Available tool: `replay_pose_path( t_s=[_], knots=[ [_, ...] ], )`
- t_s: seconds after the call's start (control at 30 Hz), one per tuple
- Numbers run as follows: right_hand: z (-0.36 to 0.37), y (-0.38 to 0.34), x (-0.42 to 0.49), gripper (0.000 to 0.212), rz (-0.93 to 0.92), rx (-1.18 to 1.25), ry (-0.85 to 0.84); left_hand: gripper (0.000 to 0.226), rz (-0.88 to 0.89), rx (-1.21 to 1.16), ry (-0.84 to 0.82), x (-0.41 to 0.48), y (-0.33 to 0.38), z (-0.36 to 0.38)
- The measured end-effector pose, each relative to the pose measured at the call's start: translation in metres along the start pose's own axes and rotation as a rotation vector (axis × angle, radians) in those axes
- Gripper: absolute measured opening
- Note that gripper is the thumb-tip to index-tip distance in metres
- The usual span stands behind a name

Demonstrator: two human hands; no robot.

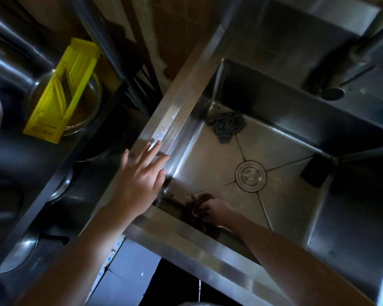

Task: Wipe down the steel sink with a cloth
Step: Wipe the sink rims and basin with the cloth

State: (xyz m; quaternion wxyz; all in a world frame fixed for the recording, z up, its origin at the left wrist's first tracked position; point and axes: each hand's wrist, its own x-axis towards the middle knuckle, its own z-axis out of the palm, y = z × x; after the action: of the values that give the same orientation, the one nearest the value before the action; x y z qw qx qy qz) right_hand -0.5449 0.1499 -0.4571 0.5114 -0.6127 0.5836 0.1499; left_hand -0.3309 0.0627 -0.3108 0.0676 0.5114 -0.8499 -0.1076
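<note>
Dim kitchen light falls on a square brushed-steel sink [177, 107] that fills the centre and right of the frame. Four creases in its floor run to a round ribbed steel drain cover [250, 176]. Left of the rim is a dark counter, where a yellow plastic slicer board [62, 91] leans across a round shallow bowl [94, 96] in the upper left. Pale tiled floor [124, 272] shows at lower centre, below the sink's near rim.

Your left hand [142, 173] lies on the left rim with fingers straight and spread, grasping nothing. Your right hand [217, 212] is down in the basin at its near left corner, at lower centre of the frame. Its fingers are curled round a dark brown cloth [197, 208], which is bunched where the floor meets the near wall.

A dark grey wiry scouring pad [227, 125] sits in the far left corner of the basin floor. A black block [316, 173] stands against the right wall, just beside the floor.

A steel tap [349, 62] in the upper right is blurred and cut off by the frame edge. The cloth merges with its own shadow, so you cannot trace its outline, and it covers most of your right fingertips. Round shapes on the counter at left are too dark to identify. The sink's right side runs out of the frame.
</note>
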Motion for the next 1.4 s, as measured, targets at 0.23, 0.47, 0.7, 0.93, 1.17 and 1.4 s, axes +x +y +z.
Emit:
replay_pose_path(
  t_s=[0.23, 0.47, 0.7, 0.93, 1.17, 1.4],
  knots=[
    [-0.004, -0.007, -0.018, 0.027, 0.048, 0.053, 0.041, 0.031, -0.056, 0.012, -0.028, -0.021, -0.011, -0.004],
    [-0.013, -0.058, -0.017, 0.021, 0.083, 0.257, 0.191, 0.033, -0.071, -0.023, -0.04, -0.026, -0.016, -0.013],
    [-0.039, -0.112, 0.006, 0.025, 0.147, 0.558, 0.436, 0.032, -0.082, -0.025, -0.083, -0.027, -0.026, -0.021],
    [-0.073, -0.121, 0.018, 0.03, 0.258, 0.955, 0.631, 0.032, -0.072, -0.035, -0.084, -0.025, -0.034, -0.034],
    [-0.116, -0.117, 0.015, 0.032, 0.231, 1.091, 0.799, 0.045, -0.063, -0.018, -0.09, -0.02, -0.037, -0.046],
    [-0.084, -0.126, -0.011, 0.04, 0.137, 1.007, 0.696, 0.043, -0.079, -0.038, -0.039, -0.024, -0.032, -0.06]
  ],
)
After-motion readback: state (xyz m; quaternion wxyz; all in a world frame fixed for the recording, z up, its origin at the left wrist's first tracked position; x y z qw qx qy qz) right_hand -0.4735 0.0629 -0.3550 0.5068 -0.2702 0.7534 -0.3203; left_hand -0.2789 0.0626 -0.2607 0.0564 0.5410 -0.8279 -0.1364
